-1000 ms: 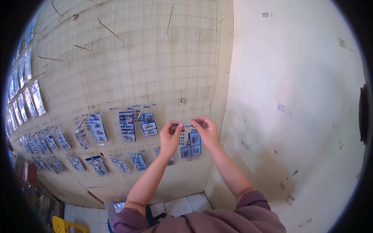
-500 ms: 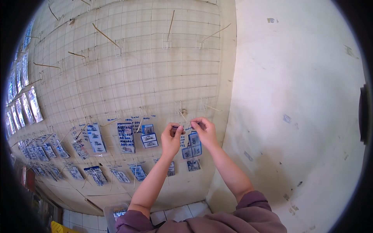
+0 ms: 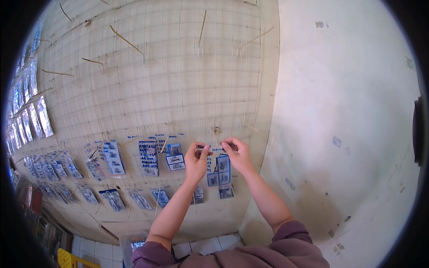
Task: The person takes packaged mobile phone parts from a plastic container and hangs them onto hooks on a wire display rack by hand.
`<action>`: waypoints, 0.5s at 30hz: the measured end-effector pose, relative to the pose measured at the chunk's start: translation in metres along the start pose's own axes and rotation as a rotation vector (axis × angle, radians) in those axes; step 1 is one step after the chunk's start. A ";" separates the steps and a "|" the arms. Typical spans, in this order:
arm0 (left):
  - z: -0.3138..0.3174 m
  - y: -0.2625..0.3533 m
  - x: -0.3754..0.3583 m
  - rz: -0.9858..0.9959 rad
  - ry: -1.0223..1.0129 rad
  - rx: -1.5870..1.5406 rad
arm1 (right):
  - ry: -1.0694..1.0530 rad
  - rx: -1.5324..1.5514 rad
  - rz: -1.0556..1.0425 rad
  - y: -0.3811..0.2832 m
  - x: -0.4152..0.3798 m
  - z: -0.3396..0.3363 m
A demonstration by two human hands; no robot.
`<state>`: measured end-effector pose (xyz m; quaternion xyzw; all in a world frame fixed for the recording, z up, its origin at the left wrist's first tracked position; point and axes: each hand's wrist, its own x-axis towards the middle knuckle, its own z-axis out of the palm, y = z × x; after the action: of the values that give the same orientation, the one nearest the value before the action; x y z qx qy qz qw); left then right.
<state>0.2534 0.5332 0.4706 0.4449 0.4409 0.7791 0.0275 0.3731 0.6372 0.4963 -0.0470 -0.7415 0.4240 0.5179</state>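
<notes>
My left hand [image 3: 196, 160] and my right hand [image 3: 237, 155] are raised side by side in front of a wire grid. Each has thumb and fingers pinched together, and what lies between the fingertips is too small to make out. A pale metal hook [image 3: 215, 135] sticks out between and just above them. Right below the hands hang blue-edged plastic packets [image 3: 223, 170] with dark printed parts. Their upper end is partly hidden by my fingers, near blue handwriting. A smaller packet [image 3: 226, 191] hangs underneath.
The wire grid [image 3: 161, 94] covers the wall, with several bare hooks [image 3: 126, 39] jutting out. More packets [image 3: 148, 158] hang in rows to the left. A plain wall [image 3: 339, 111] stands close on the right. Below are a plastic bin [image 3: 126, 250] and a yellow object [image 3: 71, 259].
The view has shifted slightly, so the grid sits a little further right. Both hands stay pinched in nearly the same place; the packets below them have tilted a little.
</notes>
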 end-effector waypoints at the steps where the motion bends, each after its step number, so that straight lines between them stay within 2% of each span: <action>1: -0.001 -0.004 0.000 0.007 0.001 -0.002 | 0.003 -0.023 0.003 0.003 0.002 -0.001; 4: 0.000 -0.006 0.006 -0.027 0.001 0.168 | -0.003 -0.030 -0.009 0.010 0.010 -0.002; 7: 0.006 -0.006 0.013 0.019 0.072 0.227 | 0.041 -0.067 -0.057 0.015 0.023 -0.002; 9: 0.004 -0.013 0.021 0.139 0.087 0.276 | 0.031 -0.072 -0.044 0.013 0.030 -0.004; 12: -0.001 -0.023 0.022 0.150 0.065 0.330 | 0.010 -0.076 -0.035 0.015 0.030 -0.005; 15: -0.007 -0.030 0.020 0.056 0.066 0.234 | 0.030 -0.096 -0.006 0.030 0.030 -0.006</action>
<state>0.2261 0.5555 0.4615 0.4314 0.5171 0.7368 -0.0608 0.3527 0.6748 0.4991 -0.0760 -0.7532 0.3858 0.5274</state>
